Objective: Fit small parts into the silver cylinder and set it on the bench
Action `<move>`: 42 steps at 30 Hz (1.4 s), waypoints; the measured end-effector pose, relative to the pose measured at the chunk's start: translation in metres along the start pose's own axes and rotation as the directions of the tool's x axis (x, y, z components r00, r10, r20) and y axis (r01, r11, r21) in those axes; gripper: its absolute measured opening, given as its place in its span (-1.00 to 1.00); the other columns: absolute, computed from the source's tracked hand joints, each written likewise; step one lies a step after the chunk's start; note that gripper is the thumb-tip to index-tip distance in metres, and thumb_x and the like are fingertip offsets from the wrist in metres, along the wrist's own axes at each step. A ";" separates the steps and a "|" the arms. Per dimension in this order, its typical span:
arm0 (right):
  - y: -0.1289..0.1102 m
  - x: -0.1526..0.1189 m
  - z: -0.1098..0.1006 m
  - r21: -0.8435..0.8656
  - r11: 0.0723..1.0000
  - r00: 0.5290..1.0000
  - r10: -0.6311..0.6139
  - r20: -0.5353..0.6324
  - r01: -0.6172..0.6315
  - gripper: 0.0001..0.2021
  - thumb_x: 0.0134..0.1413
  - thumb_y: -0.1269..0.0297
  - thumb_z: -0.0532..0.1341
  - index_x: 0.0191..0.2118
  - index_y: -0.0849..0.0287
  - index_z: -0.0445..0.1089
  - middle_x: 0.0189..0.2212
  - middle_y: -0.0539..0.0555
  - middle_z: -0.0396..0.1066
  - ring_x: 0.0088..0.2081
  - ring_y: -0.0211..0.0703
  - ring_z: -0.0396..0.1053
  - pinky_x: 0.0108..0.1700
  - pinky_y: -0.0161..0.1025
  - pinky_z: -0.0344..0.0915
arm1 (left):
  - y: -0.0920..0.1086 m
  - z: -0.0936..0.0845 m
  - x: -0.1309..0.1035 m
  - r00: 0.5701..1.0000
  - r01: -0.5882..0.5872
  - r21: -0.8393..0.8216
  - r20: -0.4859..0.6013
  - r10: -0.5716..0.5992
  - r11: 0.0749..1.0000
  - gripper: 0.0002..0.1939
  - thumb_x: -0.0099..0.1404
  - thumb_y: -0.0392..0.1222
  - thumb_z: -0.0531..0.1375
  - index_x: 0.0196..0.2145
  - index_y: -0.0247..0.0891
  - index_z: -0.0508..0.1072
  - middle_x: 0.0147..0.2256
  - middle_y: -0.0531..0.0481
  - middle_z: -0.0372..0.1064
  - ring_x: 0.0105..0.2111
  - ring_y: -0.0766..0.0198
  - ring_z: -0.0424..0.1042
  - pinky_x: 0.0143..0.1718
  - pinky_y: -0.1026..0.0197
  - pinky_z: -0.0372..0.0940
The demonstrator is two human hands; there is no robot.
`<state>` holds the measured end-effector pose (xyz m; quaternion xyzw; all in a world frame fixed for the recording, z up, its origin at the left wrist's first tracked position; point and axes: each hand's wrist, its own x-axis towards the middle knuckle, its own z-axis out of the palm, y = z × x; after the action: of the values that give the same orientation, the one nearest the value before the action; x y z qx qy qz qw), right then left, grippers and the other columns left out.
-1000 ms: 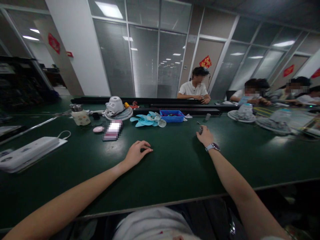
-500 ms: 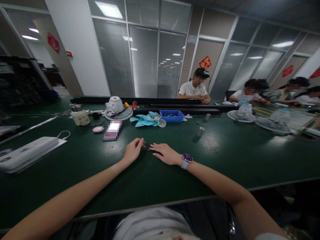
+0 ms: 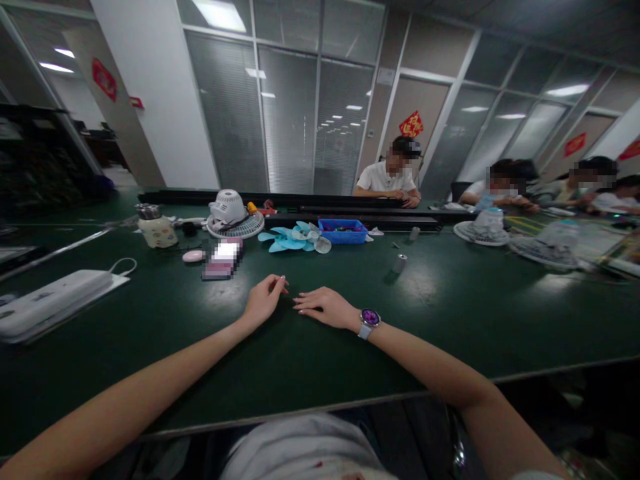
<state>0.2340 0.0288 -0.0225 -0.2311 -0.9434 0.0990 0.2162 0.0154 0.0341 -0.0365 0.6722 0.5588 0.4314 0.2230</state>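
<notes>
My left hand rests on the green tabletop, its fingers loosely bent and nothing visible in them. Facing it, my right hand lies palm down with the fingers stretched out, holding nothing. A small gap separates the fingertips of both hands. On the right wrist is a watch. Beyond the hands lie light-blue fan blades and a blue bin with small parts in it. A small metal cylinder stands to the right of my right hand.
At the left are a power strip, a phone, a pink oval object and a bottle. A white fan part sits behind. Dark rails cross the table. Across it sits a person; others work at the right.
My right hand has shifted very slightly to the left, along with a slight shift of the whole view. My left hand has kept its pose.
</notes>
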 end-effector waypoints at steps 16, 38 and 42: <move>0.053 -0.033 -0.049 -0.281 0.902 0.836 0.138 -0.532 -0.327 -0.77 0.21 0.38 0.16 -0.09 0.07 0.52 -0.14 0.04 0.55 -0.11 -0.11 0.46 -0.07 -0.16 0.26 | 0.002 -0.003 -0.002 0.997 -0.002 0.014 0.071 0.001 1.000 -0.57 0.36 0.17 -0.01 -0.28 -0.20 0.46 -0.40 0.02 0.50 -0.32 0.17 0.48 -0.26 0.18 0.26; 0.165 -0.120 -0.086 0.096 0.518 0.249 0.556 -0.793 -0.850 -0.70 0.10 0.37 0.13 -0.07 0.14 0.48 -0.23 0.12 0.54 -0.31 -0.10 0.45 -0.21 -0.20 0.26 | 0.005 -0.004 -0.004 0.989 -0.088 0.076 0.129 0.078 0.993 -0.58 0.36 0.15 -0.01 -0.30 -0.19 0.49 -0.41 0.02 0.50 -0.37 0.18 0.47 -0.30 0.18 0.25; 0.166 -0.123 -0.088 0.128 0.488 0.187 0.545 -0.817 -0.864 -0.71 0.10 0.36 0.12 -0.09 0.14 0.50 -0.26 0.12 0.54 -0.29 -0.08 0.44 -0.23 -0.21 0.26 | 0.004 -0.004 -0.004 0.987 -0.100 0.078 0.134 0.089 0.992 -0.57 0.37 0.15 -0.02 -0.29 -0.19 0.48 -0.40 0.01 0.50 -0.35 0.17 0.47 -0.27 0.17 0.25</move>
<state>0.4381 0.1225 -0.0366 -0.6998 -0.5220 -0.0982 0.4777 0.0147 0.0280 -0.0324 0.7336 0.5282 0.3728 0.2096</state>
